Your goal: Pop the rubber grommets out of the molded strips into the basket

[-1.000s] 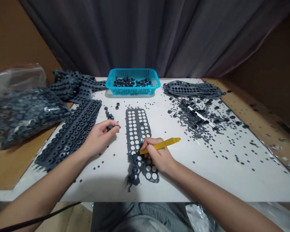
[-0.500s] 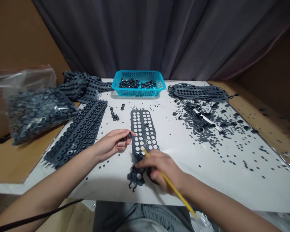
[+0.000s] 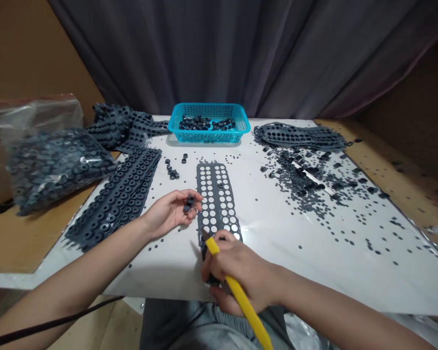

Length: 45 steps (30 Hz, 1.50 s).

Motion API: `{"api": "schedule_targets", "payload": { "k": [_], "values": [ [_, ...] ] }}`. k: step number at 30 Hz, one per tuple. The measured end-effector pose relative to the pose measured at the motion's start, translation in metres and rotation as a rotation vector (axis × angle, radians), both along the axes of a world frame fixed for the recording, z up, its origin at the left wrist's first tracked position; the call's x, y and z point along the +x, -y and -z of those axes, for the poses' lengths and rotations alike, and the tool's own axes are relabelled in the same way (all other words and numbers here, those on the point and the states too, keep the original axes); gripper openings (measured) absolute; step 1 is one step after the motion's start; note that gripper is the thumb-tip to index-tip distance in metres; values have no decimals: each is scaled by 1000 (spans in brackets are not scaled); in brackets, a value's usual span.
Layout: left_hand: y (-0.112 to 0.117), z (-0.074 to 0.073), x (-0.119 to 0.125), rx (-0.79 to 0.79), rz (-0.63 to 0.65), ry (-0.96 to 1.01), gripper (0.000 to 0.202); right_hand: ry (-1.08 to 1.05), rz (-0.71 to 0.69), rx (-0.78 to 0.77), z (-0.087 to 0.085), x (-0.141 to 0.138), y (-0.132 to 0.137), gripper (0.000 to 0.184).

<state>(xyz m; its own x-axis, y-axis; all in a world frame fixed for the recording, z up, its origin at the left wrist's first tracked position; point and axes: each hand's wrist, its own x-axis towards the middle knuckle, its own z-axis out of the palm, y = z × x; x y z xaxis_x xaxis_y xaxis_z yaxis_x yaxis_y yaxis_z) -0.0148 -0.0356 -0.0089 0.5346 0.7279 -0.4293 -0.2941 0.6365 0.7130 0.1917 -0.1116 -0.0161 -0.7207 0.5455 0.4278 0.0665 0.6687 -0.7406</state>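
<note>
My left hand (image 3: pixel 171 211) is half curled around a few small black rubber rings (image 3: pixel 189 203), held at the fingertips just left of a perforated dark rubber sheet (image 3: pixel 215 194). White tabletop shows through the sheet's rows of round holes, and one ring still sits in it. Closed over the sheet's near end, my right hand (image 3: pixel 233 272) also grips a flat yellow tool (image 3: pixel 245 306) with a dark tip, which slants across the knuckles. The fingers of that hand hide the gathered near end of the sheet.
A blue basket (image 3: pixel 209 137) holding black rings stands at the back. On the left lie unpunched ring sheets (image 3: pixel 120 194) and a clear bag (image 3: pixel 58 167) of rings. To the right are a folded perforated sheet (image 3: pixel 299 136) and scattered black discs (image 3: pixel 306 194).
My right hand has drawn nearer the table's front edge and turned, bringing the yellow tool's broad side into view. My left fingers have opened somewhat, showing more of the rings.
</note>
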Motion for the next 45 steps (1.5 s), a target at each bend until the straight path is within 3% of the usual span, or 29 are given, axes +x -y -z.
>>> {"api": "schedule_targets", "payload": {
  "k": [3, 5, 8, 11, 13, 21, 24, 28, 33, 38, 41, 43, 45],
  "values": [
    [2, -2, 1, 69, 0, -63, 22, -225, 245, -422, -1, 5, -4, 9],
    [3, -2, 2, 126, 26, -107, 24, -264, 400, -625, 2, 7, -9, 24],
    [6, 0, 4, 231, 78, -196, 11, -250, 528, -764, 5, 7, -14, 41],
    [9, 4, 5, 356, 111, -331, 27, -248, 620, -888, 5, 5, -16, 42],
    [11, 7, 5, 446, 132, -390, 28, -231, 654, -916, 5, 4, -14, 38],
    [14, -3, 5, 795, 281, -654, 23, -42, 583, -694, 3, 4, -13, 34],
    [17, -6, 7, 938, 323, -754, 18, 74, 569, -496, -2, 3, -12, 33],
    [21, -5, 8, 1276, 503, -753, 17, 166, 545, -275, -5, 0, -10, 28],
    [23, -3, 8, 1555, 649, -801, 16, 198, 543, -233, -1, -3, -10, 27],
    [27, 6, 10, 1901, 567, -918, 29, 173, 550, -220, 3, -2, -11, 27],
    [28, 9, 10, 1767, 510, -861, 26, 191, 548, -215, 2, -1, -11, 26],
    [25, 7, 9, 1514, 413, -803, 20, 208, 545, -224, 1, 0, -11, 26],
    [21, 1, 7, 1248, 218, -816, 17, 203, 539, -246, 0, 1, -12, 27]
  ]
}}
